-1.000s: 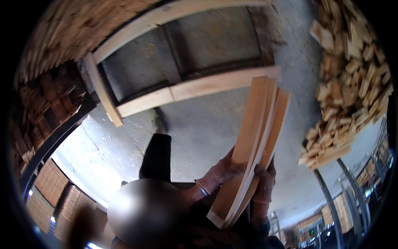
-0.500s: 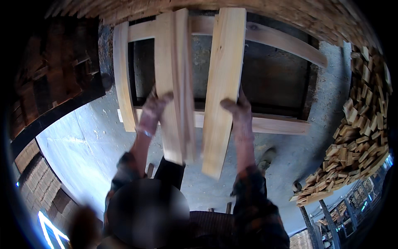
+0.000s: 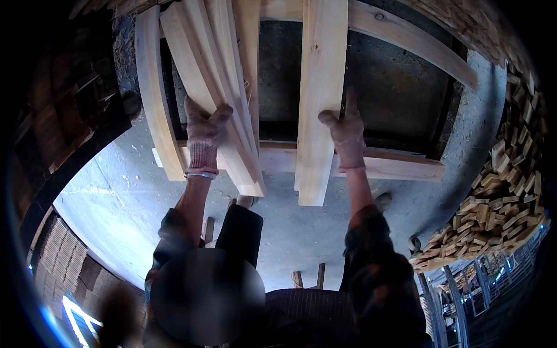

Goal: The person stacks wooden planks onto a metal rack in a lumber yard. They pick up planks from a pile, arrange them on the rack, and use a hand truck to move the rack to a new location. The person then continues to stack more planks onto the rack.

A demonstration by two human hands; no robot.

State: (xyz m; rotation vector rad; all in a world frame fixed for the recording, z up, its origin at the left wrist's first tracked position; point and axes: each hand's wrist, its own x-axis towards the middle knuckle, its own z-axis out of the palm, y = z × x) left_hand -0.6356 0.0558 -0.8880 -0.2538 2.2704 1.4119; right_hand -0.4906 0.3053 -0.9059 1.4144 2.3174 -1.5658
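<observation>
My left hand [image 3: 203, 132], in a knitted work glove, lies at the left edge of a slanting pale wooden board [image 3: 212, 87]. Its thumb rests on top and its fingers are along the side, partly hidden. More boards [image 3: 235, 75] lie fanned out beside that one. On the other side, my gloved right hand [image 3: 346, 134] grips the right edge of a straight wooden board [image 3: 322, 87], thumb on its face and index finger pointing away from me. Under this board another edge shows. All these boards lie across two wooden rails, a near one [image 3: 400, 165] and a far one [image 3: 406, 35].
At the far left, one more board [image 3: 154, 87] spans the rails. A dark frame surrounds the opening beneath. A large heap of short wood pieces [image 3: 493, 197] stands on the right. Dark timber [image 3: 69, 110] is on the left, and stacked wood [image 3: 58, 243] lies lower left.
Both boards' near ends have moved away from me and settled over the near rail. The left boards have fanned out and slanted, far ends to the left. My hands have moved slightly apart.
</observation>
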